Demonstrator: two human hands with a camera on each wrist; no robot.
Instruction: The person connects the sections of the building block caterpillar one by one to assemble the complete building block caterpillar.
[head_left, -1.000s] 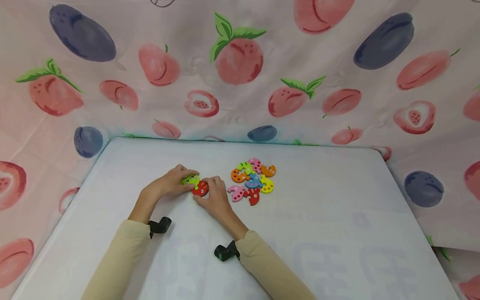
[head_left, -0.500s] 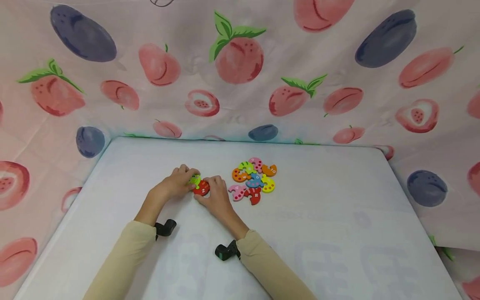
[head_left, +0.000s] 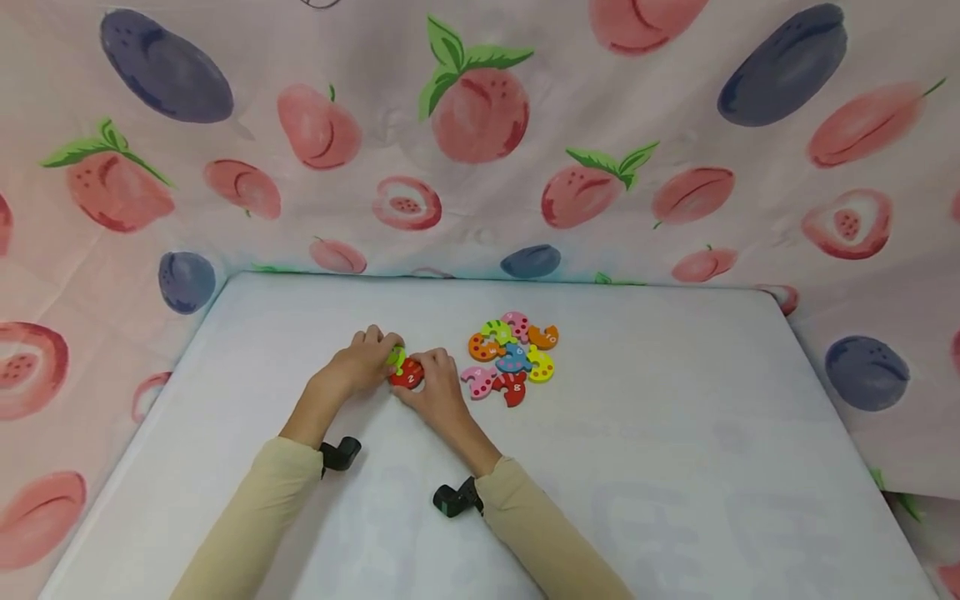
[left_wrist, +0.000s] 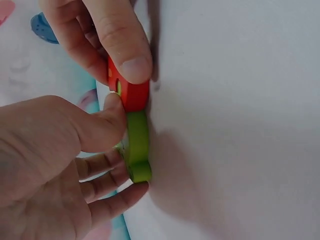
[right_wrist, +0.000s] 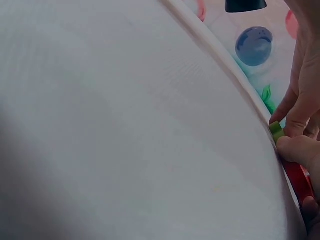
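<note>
Two puzzle pieces lie together left of the middle of the table. The green caterpillar-head puzzle piece [left_wrist: 138, 137] is gripped by my left hand [head_left: 363, 363], whose fingers hide most of its face in the head view. My right hand [head_left: 441, 392] holds the red puzzle piece [head_left: 407, 375], marked with a 2, between thumb and fingers. In the left wrist view the red and green edges meet, and my left thumb presses near that join. Only slivers of both pieces show in the right wrist view.
A cluster of several numbered puzzle pieces lies right of my hands, including a blue piece [head_left: 513, 358], a red piece with an 8 [head_left: 512, 388] and an orange piece with a 10 [head_left: 543, 337]. A fruit-print cloth [head_left: 480, 208] hangs behind the white table [head_left: 675, 433].
My left hand has shifted right, closer to my right hand, and its fingers now cover more of the green head. My right hand keeps its hold on the red piece.
</note>
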